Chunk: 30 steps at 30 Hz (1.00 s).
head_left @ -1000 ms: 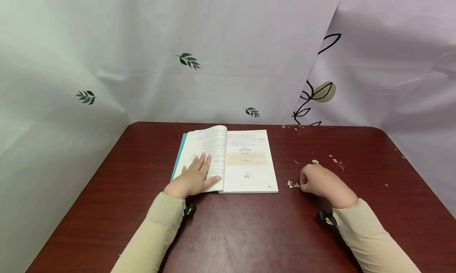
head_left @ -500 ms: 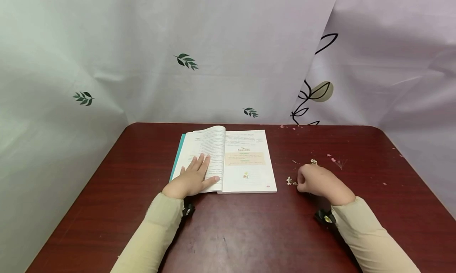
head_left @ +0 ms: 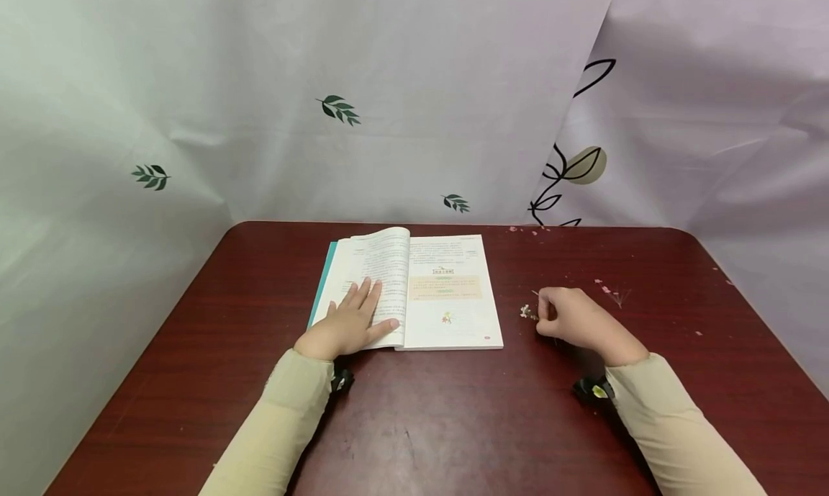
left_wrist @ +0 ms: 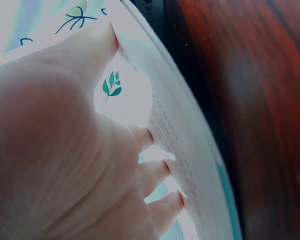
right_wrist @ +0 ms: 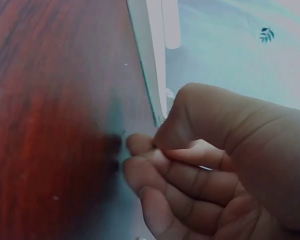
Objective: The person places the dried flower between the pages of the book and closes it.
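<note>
An open book (head_left: 453,265) lies on the dark red table, its left pages bulging up toward the spine. My left hand (head_left: 346,329) rests on the left page with fingers spread; in the left wrist view the fingertips (left_wrist: 165,167) touch the printed paper. To the right of the book, my right hand (head_left: 583,322) pinches a small sprig of dried white flowers (head_left: 526,311) between thumb and fingers. The blossoms point left toward the book. In the right wrist view the other fingers (right_wrist: 155,210) are curled, and the sprig is mostly hidden behind the thumb.
Pink dried flowers (head_left: 604,287) and a thin branched stem (head_left: 619,298) lie beyond the right hand. Several pink bits (head_left: 514,229) are scattered near the table's back edge. A pale curtain (head_left: 388,143) with leaf prints hangs behind the table.
My right hand has lifted slightly and moved a little away from me, carrying the sprig. A white flower seen above the hand earlier is now out of sight. The left hand stays put.
</note>
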Each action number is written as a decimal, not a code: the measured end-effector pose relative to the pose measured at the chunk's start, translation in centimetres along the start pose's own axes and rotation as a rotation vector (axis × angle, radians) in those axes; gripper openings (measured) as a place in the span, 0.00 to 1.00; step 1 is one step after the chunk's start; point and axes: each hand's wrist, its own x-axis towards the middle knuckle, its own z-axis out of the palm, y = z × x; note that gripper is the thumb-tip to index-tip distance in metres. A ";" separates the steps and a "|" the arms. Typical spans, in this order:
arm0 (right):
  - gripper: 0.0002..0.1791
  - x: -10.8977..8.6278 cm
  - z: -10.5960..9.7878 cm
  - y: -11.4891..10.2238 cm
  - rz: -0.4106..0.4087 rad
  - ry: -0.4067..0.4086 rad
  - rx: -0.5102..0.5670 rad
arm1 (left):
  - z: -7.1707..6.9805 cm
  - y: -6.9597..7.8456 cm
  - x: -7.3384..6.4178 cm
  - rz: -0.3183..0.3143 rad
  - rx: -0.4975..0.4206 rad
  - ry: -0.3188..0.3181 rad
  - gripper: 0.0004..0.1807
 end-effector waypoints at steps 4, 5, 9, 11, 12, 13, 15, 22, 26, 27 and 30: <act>0.13 0.1 0.2 0.4 0.005 0.022 0.052 | 0.0 0.0 0.0 0.007 -0.007 -0.003 0.48; 0.13 0.2 0.3 0.4 0.006 0.026 0.071 | 0.0 0.0 0.0 0.008 -0.007 -0.004 0.48; 0.12 0.3 0.4 0.5 0.035 0.046 0.149 | -0.1 0.0 -0.1 0.004 -0.003 -0.004 0.48; 0.11 0.4 0.4 0.6 0.060 0.062 0.190 | -0.1 0.1 -0.1 0.006 -0.004 -0.001 0.48; 0.10 0.4 0.4 0.6 0.073 0.073 0.211 | -0.1 0.1 -0.1 0.005 -0.003 -0.002 0.48; 0.09 0.5 0.4 0.5 0.086 0.082 0.240 | -0.1 0.1 -0.1 0.004 -0.003 -0.004 0.48; 0.08 0.5 0.4 0.5 0.110 0.099 0.301 | -0.1 0.1 -0.1 0.007 -0.007 -0.004 0.48; 0.09 0.6 0.5 0.1 0.172 0.132 0.433 | -0.2 0.1 -0.1 0.002 -0.016 0.000 0.48; 0.10 0.6 0.6 -0.1 0.189 0.136 0.481 | -0.2 0.1 -0.1 0.008 -0.016 0.008 0.48; 0.10 0.6 0.6 -0.1 0.194 0.132 0.500 | -0.2 0.1 -0.1 0.009 -0.015 0.008 0.48; 0.12 0.6 0.9 -0.1 0.211 0.128 0.568 | 0.0 -0.1 -0.1 0.011 -0.012 0.008 0.48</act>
